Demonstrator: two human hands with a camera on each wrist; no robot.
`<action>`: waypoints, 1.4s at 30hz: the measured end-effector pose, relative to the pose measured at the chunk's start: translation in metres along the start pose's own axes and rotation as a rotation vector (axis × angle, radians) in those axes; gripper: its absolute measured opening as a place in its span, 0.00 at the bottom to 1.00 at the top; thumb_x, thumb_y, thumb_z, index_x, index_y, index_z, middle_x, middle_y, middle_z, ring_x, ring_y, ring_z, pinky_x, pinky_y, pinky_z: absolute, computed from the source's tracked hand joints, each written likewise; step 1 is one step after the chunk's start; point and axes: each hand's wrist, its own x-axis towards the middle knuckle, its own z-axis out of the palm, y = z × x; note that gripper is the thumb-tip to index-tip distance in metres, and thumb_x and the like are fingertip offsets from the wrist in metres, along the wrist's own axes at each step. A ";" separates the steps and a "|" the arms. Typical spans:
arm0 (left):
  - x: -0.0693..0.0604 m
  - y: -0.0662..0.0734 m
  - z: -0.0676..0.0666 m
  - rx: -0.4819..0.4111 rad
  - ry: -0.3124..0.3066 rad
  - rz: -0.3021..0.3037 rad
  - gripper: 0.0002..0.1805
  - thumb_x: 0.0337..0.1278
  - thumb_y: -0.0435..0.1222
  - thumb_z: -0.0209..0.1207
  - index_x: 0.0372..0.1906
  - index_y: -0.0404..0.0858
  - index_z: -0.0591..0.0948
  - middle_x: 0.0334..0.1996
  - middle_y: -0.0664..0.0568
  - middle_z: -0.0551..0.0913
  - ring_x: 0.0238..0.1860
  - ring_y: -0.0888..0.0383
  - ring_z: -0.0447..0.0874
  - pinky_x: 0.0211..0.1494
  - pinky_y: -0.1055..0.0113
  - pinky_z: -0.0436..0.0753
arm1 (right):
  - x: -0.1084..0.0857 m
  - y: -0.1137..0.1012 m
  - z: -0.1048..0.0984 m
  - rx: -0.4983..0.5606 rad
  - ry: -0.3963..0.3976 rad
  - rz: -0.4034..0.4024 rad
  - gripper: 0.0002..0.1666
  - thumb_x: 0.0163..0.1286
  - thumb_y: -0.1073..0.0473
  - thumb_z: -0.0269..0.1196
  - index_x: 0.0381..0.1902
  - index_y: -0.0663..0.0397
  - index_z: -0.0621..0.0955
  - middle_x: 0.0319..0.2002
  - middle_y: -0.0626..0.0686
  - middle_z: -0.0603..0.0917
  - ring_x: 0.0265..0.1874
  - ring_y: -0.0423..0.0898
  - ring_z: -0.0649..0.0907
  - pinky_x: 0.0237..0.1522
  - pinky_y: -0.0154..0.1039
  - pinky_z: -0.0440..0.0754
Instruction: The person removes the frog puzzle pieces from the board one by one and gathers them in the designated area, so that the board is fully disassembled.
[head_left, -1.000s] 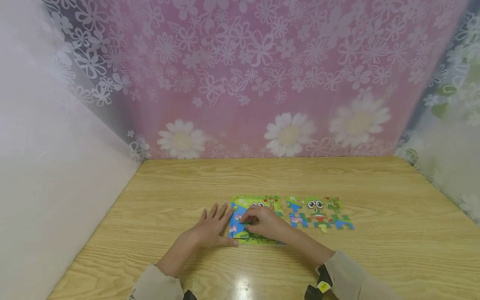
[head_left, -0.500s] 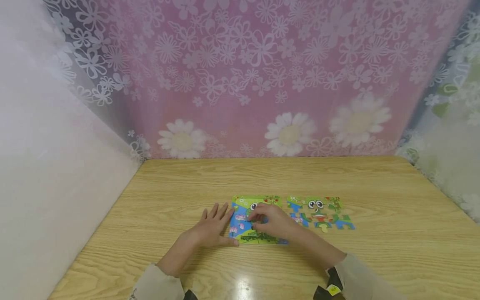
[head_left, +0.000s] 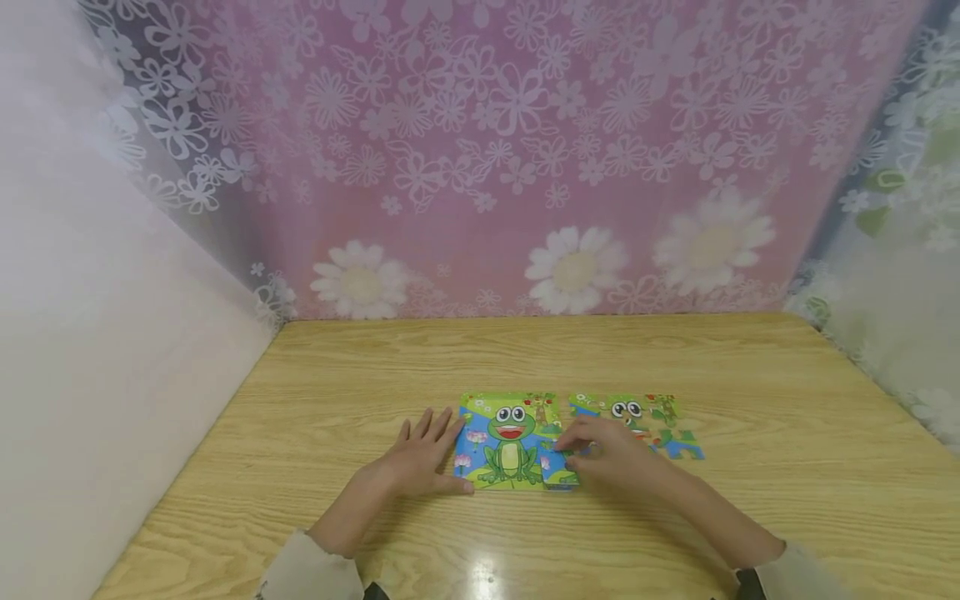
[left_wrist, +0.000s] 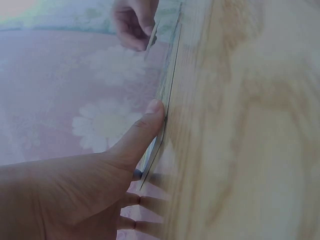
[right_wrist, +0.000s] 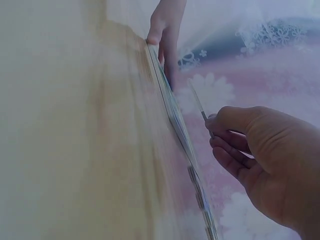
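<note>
A frog picture board (head_left: 510, 454) lies flat on the wooden table. My left hand (head_left: 422, 460) rests at its left side with fingers spread. In the left wrist view, the left thumb (left_wrist: 145, 125) presses the board's edge. My right hand (head_left: 615, 452) pinches a blue and green jigsaw piece (head_left: 557, 469) by its right side, over the board's lower right corner. In the right wrist view, the thin jigsaw piece (right_wrist: 198, 100) stands tilted between thumb and fingers, apart from the board (right_wrist: 172, 112). The right hand hides some loose pieces behind it.
Several loose jigsaw pieces (head_left: 663, 408) lie right of the board, with frog eyes, a tree and blue water on them. The wooden table (head_left: 337, 358) meets a pink flowered curtain (head_left: 465, 183) at the back. A pale wall (head_left: 112, 317) stands on the left.
My right hand has moved right, from over the board's left and middle to its lower right corner, carrying the piece. The printed frog is now uncovered. My left hand stays in place.
</note>
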 end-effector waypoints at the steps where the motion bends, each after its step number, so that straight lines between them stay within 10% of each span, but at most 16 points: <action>1: 0.000 0.000 0.000 0.002 0.000 0.001 0.54 0.49 0.65 0.52 0.73 0.40 0.46 0.71 0.40 0.38 0.68 0.38 0.31 0.63 0.39 0.38 | -0.004 0.001 -0.002 -0.007 0.000 0.020 0.11 0.58 0.66 0.66 0.39 0.49 0.82 0.36 0.39 0.78 0.36 0.37 0.77 0.39 0.36 0.78; 23: 0.000 -0.001 0.002 -0.020 0.006 0.014 0.53 0.49 0.64 0.54 0.73 0.39 0.46 0.71 0.40 0.38 0.68 0.37 0.31 0.63 0.39 0.37 | -0.047 0.020 -0.023 -0.069 -0.035 0.021 0.08 0.60 0.60 0.65 0.39 0.45 0.82 0.39 0.38 0.80 0.43 0.44 0.78 0.43 0.41 0.77; 30: 0.000 -0.001 0.002 -0.022 0.002 0.013 0.54 0.49 0.64 0.53 0.73 0.39 0.46 0.71 0.40 0.38 0.68 0.38 0.30 0.63 0.39 0.36 | -0.050 0.021 -0.023 -0.102 -0.041 0.022 0.10 0.59 0.61 0.66 0.39 0.45 0.82 0.41 0.40 0.81 0.50 0.58 0.75 0.49 0.57 0.71; 42: -0.002 0.003 -0.003 -0.020 0.008 0.018 0.53 0.50 0.62 0.54 0.72 0.38 0.47 0.71 0.39 0.39 0.68 0.36 0.31 0.63 0.38 0.37 | -0.048 0.024 -0.020 -0.168 -0.028 -0.063 0.12 0.56 0.65 0.67 0.39 0.47 0.83 0.38 0.36 0.76 0.39 0.39 0.76 0.43 0.45 0.76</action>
